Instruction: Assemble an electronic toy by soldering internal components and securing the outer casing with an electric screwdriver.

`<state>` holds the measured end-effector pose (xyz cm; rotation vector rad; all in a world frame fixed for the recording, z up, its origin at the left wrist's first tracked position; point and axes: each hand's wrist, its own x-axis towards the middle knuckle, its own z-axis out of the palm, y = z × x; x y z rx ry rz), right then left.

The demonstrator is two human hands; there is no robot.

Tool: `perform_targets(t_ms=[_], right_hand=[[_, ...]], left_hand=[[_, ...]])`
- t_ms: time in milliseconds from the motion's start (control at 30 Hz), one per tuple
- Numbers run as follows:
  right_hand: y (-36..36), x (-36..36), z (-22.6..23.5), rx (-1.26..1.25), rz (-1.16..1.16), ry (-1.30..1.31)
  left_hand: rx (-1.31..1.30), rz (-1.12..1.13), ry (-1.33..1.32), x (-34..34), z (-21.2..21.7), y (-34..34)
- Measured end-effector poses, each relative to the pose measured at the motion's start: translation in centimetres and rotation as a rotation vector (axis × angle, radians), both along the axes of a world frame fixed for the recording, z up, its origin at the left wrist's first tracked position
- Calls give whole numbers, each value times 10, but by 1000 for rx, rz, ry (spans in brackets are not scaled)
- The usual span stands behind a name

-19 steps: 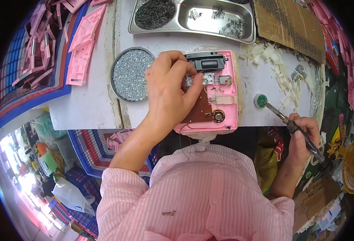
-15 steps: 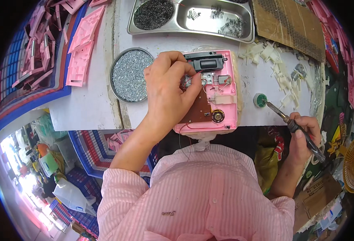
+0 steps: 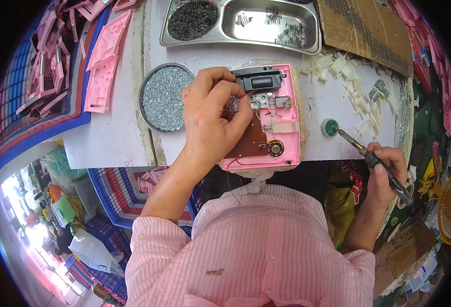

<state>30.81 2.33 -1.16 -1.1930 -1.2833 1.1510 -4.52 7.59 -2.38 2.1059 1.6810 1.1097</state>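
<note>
- Left hand (image 3: 212, 120) pinches small parts on the pink casing (image 3: 287, 134), steadying it on the tabletop (image 3: 113, 138).
- Right hand (image 3: 387, 169) grips soldering iron (image 3: 374, 161), parked right, tip away from work.

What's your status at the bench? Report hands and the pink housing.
Left hand pinching parts inside pink housing, over brown circuit board. Right hand grips soldering iron, tip at green pad. Nothing in the way.

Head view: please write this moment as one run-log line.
left hand: on pink case | right hand: holds soldering iron | tip near green tin
</note>
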Motion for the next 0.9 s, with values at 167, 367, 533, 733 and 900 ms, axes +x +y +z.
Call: perform_targets(t_ms=[167,367,533,733,900], right_hand=[[-7,19,3,71,-103,-12],[-34,88,18,219,-344,-16],[-73,151,53,227,-873,58],[-118,221,76,269,-1038,-92],[-71,228,63,186,-1077,-172]], left_hand=[[142,33,113,0,1,-1],[147,-422,296,16,25,-9],[143,-335,545,7,20,11],[160,-405,573,-1,19,8],[90,-374,509,7,17,2]])
